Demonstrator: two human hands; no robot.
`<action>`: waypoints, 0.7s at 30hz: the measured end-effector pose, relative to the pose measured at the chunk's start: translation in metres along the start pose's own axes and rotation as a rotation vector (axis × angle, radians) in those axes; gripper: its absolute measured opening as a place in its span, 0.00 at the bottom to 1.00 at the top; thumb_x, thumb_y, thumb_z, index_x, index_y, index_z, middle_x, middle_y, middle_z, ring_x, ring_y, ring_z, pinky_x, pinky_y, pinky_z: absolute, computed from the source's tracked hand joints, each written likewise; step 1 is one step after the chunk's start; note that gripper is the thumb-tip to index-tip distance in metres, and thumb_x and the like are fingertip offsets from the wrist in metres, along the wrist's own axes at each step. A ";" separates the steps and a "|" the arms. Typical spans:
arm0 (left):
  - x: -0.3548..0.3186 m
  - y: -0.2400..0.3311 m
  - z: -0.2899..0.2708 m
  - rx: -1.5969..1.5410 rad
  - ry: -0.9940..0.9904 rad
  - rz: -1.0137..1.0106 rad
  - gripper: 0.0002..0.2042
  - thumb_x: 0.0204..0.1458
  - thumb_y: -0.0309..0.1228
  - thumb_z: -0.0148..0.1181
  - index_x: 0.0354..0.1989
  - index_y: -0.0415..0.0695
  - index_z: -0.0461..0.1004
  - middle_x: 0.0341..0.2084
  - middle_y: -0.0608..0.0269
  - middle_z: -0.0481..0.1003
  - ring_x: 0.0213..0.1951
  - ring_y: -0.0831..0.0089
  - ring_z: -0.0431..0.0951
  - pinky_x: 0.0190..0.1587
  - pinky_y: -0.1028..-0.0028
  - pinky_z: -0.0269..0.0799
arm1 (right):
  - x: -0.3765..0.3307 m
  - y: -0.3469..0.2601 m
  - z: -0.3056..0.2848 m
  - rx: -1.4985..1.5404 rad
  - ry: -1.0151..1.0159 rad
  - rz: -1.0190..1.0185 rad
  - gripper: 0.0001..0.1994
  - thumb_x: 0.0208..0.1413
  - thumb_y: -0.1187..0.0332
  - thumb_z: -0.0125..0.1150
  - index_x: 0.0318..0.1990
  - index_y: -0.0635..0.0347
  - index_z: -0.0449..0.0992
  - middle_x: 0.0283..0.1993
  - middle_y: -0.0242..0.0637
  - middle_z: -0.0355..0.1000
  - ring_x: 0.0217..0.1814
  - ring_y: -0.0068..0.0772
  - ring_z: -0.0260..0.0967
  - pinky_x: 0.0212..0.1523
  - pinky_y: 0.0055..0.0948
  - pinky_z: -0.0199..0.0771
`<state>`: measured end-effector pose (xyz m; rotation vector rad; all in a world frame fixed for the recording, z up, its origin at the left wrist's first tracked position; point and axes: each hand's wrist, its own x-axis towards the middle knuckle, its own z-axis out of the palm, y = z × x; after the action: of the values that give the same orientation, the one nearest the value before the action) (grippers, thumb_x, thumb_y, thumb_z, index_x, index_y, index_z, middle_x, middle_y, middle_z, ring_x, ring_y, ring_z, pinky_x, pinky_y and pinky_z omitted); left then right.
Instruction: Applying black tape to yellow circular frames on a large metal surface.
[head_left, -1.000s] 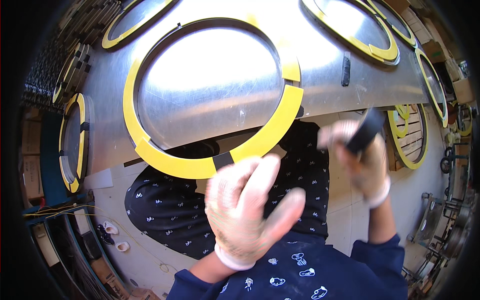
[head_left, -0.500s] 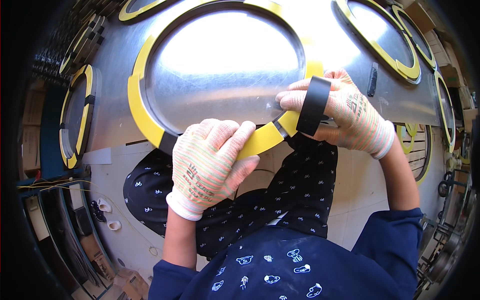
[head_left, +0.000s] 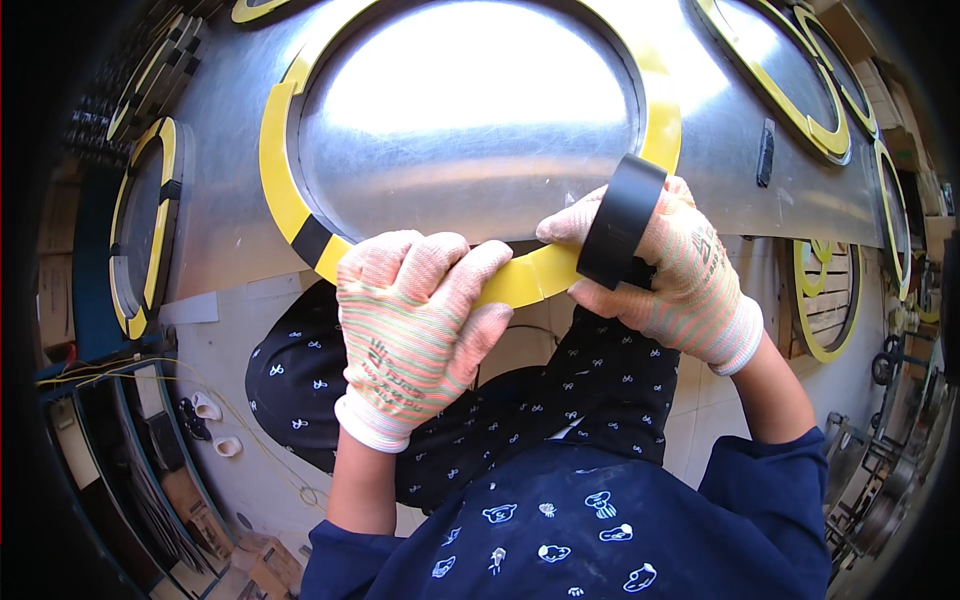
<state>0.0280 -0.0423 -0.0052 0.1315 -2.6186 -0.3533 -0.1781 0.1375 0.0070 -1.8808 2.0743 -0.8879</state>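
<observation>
A large yellow ring point(head_left: 276, 170) made of curved segments, with a black band on its left side, lies over the near edge of the metal table. My left hand point(head_left: 410, 310), in a striped knit glove, is closed round its near rim, thumb below and fingers on top. To the right, my right hand point(head_left: 675, 270), gloved alike, holds a roll of black tape point(head_left: 622, 220) and pinches the ring's near right part. Between the hands, two yellow segments meet at a thin seam. The roll hides part of the right fingers.
Other yellow rings lie on the metal table point(head_left: 225, 215), such as a left ring point(head_left: 125, 235) and a right ring point(head_left: 770, 70). A black strip point(head_left: 766, 153) rests on the table at right. Below the left side stands a rack point(head_left: 130, 440) with boards, and slippers point(head_left: 228, 446) are on the floor.
My right hand has moved left and nearer with the tape roll. The gap between the two near yellow segments has closed to a seam. My left hand keeps its grip.
</observation>
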 end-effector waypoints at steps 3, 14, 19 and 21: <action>-0.003 0.005 -0.001 0.079 -0.039 -0.020 0.21 0.48 0.43 0.67 0.51 0.52 0.80 0.43 0.66 0.73 0.46 0.60 0.74 0.53 0.54 0.65 | 0.000 -0.004 0.004 0.014 0.019 0.036 0.23 0.44 0.72 0.77 0.52 0.55 0.83 0.47 0.37 0.82 0.52 0.47 0.78 0.54 0.43 0.76; -0.004 0.016 0.009 0.045 0.099 -0.005 0.25 0.42 0.47 0.72 0.50 0.54 0.79 0.39 0.70 0.73 0.44 0.64 0.74 0.49 0.58 0.66 | -0.005 -0.024 0.013 0.023 0.076 0.046 0.23 0.42 0.74 0.77 0.50 0.57 0.83 0.43 0.41 0.81 0.46 0.48 0.78 0.50 0.42 0.76; -0.016 0.010 0.008 0.044 0.087 0.023 0.24 0.42 0.48 0.71 0.49 0.54 0.79 0.39 0.71 0.73 0.43 0.65 0.74 0.48 0.58 0.66 | -0.013 -0.039 0.025 0.053 0.105 0.099 0.26 0.40 0.77 0.77 0.52 0.57 0.82 0.43 0.40 0.80 0.44 0.48 0.78 0.48 0.43 0.75; -0.020 0.010 0.011 0.054 0.063 -0.006 0.24 0.43 0.48 0.71 0.49 0.54 0.79 0.39 0.71 0.74 0.42 0.65 0.74 0.48 0.58 0.66 | -0.012 -0.040 0.027 0.067 0.106 0.104 0.26 0.40 0.78 0.76 0.52 0.57 0.82 0.44 0.41 0.80 0.45 0.48 0.77 0.48 0.43 0.75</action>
<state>0.0402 -0.0271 -0.0206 0.1655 -2.5667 -0.2765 -0.1286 0.1408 0.0051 -1.7108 2.1516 -1.0391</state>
